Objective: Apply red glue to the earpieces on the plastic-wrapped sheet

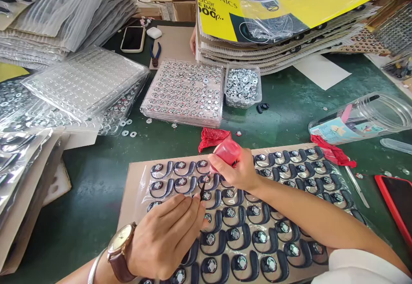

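My left hand, with a watch on its wrist, is closed on dark, fine-pointed tweezers. Their tip is over an ear-hook earphone shell in the upper rows of a plastic-covered board. My right hand wraps round a small translucent red squeeze bottle, tilted above the same rows; its nozzle is hard to see. Rows of black ear-hook shells lie on the board, many with a round silver speaker inside. A crumpled red cloth lies just behind the bottle.
Beyond the board stand a clear tray of speakers and a tub of metal washers. Tall stacks of sheets rise at left and back right. A clear jar lies on its side; a red-cased phone is at right. Another person's hand shows behind.
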### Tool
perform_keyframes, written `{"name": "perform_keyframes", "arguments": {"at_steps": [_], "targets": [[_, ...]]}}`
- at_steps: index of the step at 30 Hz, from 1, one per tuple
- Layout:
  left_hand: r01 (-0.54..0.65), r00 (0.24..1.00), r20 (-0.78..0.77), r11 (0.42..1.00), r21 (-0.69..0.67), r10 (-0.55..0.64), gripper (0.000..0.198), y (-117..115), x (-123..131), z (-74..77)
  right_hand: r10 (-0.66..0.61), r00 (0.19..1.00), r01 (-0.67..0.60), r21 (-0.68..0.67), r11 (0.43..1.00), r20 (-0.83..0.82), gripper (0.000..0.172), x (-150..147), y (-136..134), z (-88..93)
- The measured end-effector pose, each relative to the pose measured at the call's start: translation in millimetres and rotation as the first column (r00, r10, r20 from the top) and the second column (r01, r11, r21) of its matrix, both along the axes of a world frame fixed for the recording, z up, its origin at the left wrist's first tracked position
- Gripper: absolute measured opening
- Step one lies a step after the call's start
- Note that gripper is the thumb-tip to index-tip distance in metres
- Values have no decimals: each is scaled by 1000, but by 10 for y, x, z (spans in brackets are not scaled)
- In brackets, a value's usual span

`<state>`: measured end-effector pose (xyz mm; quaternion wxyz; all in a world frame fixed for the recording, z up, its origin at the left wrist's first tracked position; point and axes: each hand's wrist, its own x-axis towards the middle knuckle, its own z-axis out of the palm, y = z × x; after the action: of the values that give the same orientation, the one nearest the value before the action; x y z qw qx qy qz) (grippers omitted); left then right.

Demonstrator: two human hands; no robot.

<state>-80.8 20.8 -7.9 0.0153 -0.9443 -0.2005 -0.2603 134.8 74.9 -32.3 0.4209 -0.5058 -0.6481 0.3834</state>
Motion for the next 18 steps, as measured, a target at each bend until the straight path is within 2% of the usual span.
{"name": "perform_keyframes", "arguments": {"at_steps": [11, 18], "targets": [[5, 994, 109, 979, -205, 17, 19, 133, -5, 75, 48, 997, -48, 14, 999, -63, 27, 11, -14, 44], [10, 985, 166, 940, -341, 49, 26, 198, -65, 45, 88, 993, -89, -11, 996, -77, 25, -6, -26, 23]]}}
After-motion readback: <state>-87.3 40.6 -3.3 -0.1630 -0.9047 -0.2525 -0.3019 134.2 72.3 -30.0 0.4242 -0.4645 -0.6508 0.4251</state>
